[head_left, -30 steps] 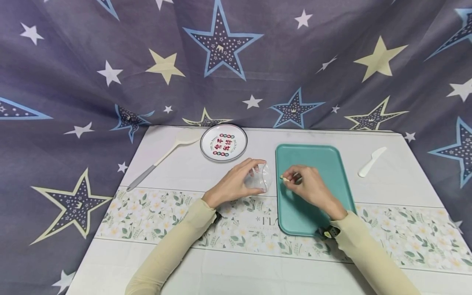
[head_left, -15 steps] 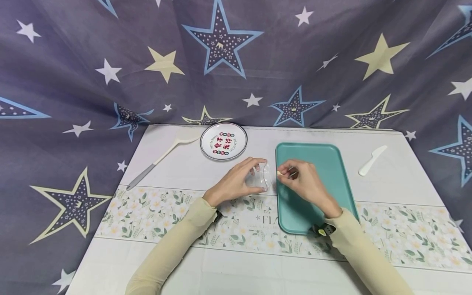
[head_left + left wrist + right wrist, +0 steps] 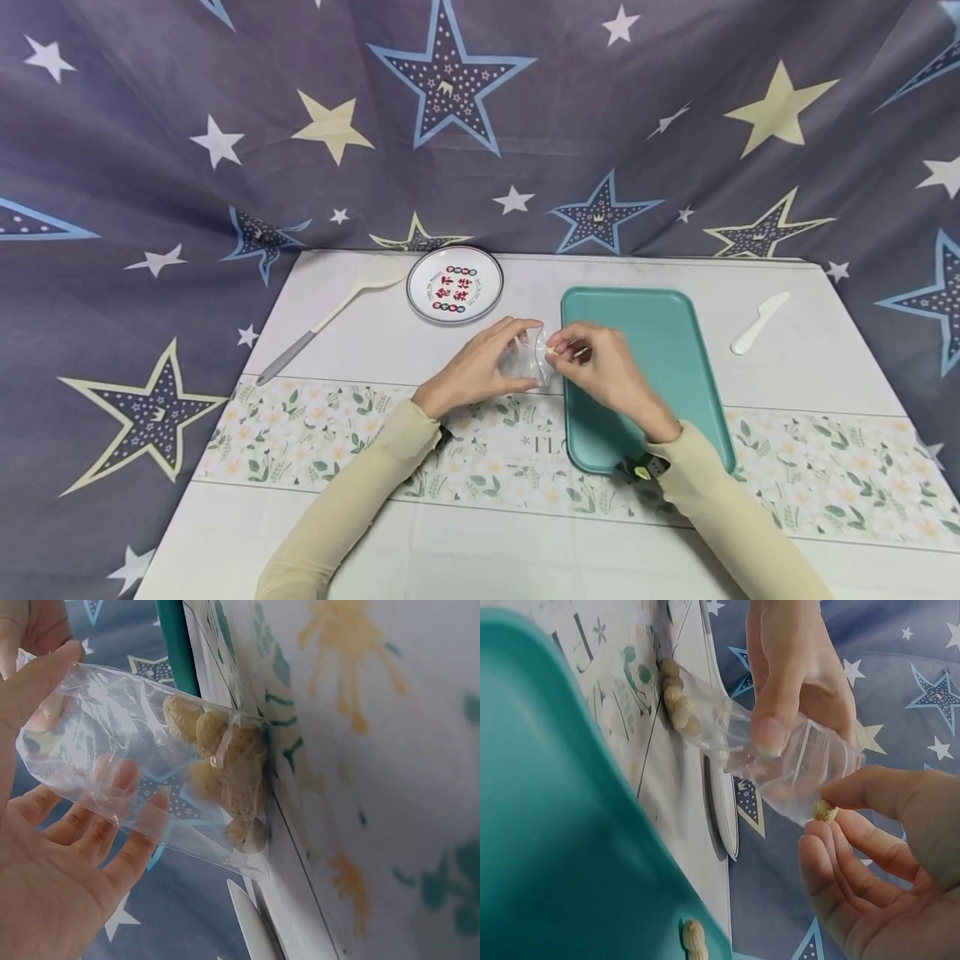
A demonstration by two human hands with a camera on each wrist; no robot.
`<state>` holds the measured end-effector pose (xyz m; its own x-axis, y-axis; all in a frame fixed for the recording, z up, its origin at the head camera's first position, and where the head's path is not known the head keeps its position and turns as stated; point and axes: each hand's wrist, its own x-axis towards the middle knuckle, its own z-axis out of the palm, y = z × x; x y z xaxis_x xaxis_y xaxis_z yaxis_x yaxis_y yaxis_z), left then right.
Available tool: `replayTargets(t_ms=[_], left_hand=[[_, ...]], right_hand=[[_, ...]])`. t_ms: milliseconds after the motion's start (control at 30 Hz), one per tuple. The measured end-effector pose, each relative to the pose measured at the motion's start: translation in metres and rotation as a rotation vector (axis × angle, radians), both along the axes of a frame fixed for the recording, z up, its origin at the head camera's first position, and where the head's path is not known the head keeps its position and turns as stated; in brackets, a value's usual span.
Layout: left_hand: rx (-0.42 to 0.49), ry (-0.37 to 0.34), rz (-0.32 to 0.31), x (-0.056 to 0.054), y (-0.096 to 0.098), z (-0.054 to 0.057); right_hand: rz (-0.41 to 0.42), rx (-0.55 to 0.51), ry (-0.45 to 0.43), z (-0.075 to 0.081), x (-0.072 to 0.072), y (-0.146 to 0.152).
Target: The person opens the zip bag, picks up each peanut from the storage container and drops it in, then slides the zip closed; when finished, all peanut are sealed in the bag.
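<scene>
My left hand [image 3: 474, 367] grips a clear plastic zip bag [image 3: 90, 720], fingers and thumb curled round its sides near the mouth. Several unshelled peanuts [image 3: 244, 769] lie in the bottom of the bag, which rests on the table. At the mouth, my right hand [image 3: 603, 371] pinches one peanut [image 3: 825, 811] between thumb and fingertips. This peanut is at the rim of the bag; whether it touches the plastic I cannot tell. Another peanut [image 3: 694, 939] lies on the green tray [image 3: 660, 321], under and beside my right forearm.
Behind the left hand stands a white plate [image 3: 420, 287] with red lettering. A long-handled spoon [image 3: 330, 321] lies to its left. Right of the tray is a white plastic knife [image 3: 759, 325]. A starry curtain [image 3: 525, 117] hangs along the table's back edge.
My right hand has moved left with the peanut, from over the tray's left edge to the bag's mouth. The left hand and bag have stayed in nearly the same place.
</scene>
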<state>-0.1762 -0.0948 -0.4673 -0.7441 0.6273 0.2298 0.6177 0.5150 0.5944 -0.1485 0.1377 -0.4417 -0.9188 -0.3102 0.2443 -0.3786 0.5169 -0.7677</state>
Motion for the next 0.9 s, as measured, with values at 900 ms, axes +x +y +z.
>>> replayTargets(t_ms=[900], left_hand=[[-0.02,-0.017,0.013,0.0005,0.0013,0.002]], right_hand=[[0.019,0.008,-0.006,0.0007,0.0026,-0.0019]])
